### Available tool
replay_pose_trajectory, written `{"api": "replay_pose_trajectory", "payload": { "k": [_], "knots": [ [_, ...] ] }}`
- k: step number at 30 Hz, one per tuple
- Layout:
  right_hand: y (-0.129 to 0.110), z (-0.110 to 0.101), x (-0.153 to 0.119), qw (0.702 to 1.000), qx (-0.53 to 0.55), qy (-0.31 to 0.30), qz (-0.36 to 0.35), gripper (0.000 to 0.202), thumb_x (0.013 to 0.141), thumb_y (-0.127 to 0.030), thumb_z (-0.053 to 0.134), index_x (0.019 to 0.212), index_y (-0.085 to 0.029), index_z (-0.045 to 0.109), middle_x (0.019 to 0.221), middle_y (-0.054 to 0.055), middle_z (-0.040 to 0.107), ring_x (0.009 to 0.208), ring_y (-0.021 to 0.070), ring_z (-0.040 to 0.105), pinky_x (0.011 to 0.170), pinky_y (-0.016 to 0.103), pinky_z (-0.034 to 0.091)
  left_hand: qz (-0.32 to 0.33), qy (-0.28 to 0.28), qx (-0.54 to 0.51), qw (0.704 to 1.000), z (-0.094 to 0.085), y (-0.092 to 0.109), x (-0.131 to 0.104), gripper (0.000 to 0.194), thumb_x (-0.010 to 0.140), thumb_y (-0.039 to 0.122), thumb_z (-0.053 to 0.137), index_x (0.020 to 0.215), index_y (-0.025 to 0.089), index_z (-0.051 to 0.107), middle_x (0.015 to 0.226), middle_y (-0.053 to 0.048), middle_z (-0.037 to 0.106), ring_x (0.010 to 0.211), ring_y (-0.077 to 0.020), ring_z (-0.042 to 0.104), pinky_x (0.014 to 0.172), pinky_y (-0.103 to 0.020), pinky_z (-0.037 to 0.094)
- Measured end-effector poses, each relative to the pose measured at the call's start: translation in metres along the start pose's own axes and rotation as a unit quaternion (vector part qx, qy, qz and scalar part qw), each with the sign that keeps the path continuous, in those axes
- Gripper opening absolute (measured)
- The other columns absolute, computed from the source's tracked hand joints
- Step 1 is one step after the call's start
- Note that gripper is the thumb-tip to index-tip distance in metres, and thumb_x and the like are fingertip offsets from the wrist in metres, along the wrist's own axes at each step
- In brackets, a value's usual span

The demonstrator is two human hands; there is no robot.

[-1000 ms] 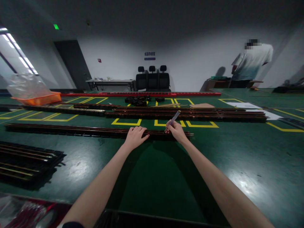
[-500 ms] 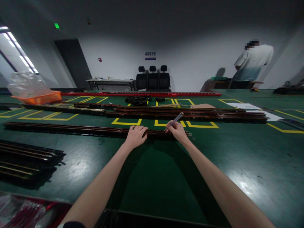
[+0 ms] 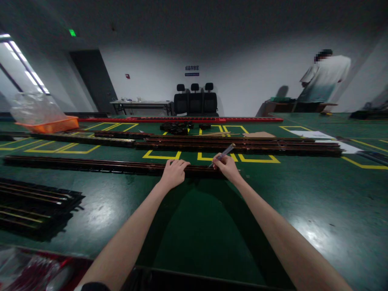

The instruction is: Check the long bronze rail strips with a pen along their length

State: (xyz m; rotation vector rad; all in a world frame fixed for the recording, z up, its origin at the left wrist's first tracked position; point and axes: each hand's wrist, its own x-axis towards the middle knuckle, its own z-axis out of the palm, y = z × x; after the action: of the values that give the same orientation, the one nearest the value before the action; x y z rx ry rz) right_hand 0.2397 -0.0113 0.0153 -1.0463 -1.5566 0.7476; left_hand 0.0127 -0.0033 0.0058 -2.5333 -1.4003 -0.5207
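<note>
A long, dark rail (image 3: 91, 165) with reddish-brown strips along its top lies crosswise on the green table. My left hand (image 3: 174, 173) rests over it right of its middle, fingers curled across the top and the thumb side low. Close to the rail's right end, my right hand (image 3: 226, 166) pinches a slim clear-handled tool (image 3: 226, 151) like a pen. This tool leans up to the right, and its thin tip points down at the rail's top. Whether the tip is touching cannot be made out. Part of the rail is hidden behind both hands.
More long rails (image 3: 242, 146) lie beyond, and a stack of rails (image 3: 36, 206) is at the left. An orange tray (image 3: 54, 124) holds clear plastic bags. Papers (image 3: 312, 134) and cardboard (image 3: 259, 135) lie farther back. A person (image 3: 325, 79) stands at the back right.
The tool's tip has shifted slightly left along the rail. My left fingers have drawn a little closer together on the rail. Both arms stay nearly in place.
</note>
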Motion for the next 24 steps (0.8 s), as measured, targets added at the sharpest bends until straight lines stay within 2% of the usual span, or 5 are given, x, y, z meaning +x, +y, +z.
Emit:
{"api": "replay_pose_trajectory", "payload": {
  "k": [11, 24],
  "knots": [
    [0.001, 0.001, -0.001, 1.0, 0.005, -0.004, 0.019, 0.027, 0.074, -0.044, 0.058, 0.069, -0.017, 0.054, 0.058, 0.0, 0.055, 0.054, 0.0136, 0.054, 0.056, 0.029, 0.045, -0.006, -0.034, -0.018, 0.999, 0.003, -0.007, -0.001, 0.045, 0.082, 0.008, 0.033, 0.121, 0.018, 0.053, 0.123, -0.007, 0.06, 0.116, -0.02, 0.053, 0.1, -0.042, 0.034],
    [0.002, 0.003, -0.002, 0.997, -0.011, 0.073, 0.009, 0.029, 0.077, -0.046, 0.053, 0.067, -0.019, 0.052, 0.059, -0.001, 0.051, 0.05, 0.0122, 0.044, 0.049, 0.026, 0.035, -0.006, -0.046, -0.016, 0.999, 0.001, -0.008, -0.001, 0.045, 0.084, 0.01, 0.032, 0.124, 0.018, 0.051, 0.122, -0.008, 0.06, 0.114, -0.0213, 0.053, 0.098, -0.043, 0.037]
  ]
}}
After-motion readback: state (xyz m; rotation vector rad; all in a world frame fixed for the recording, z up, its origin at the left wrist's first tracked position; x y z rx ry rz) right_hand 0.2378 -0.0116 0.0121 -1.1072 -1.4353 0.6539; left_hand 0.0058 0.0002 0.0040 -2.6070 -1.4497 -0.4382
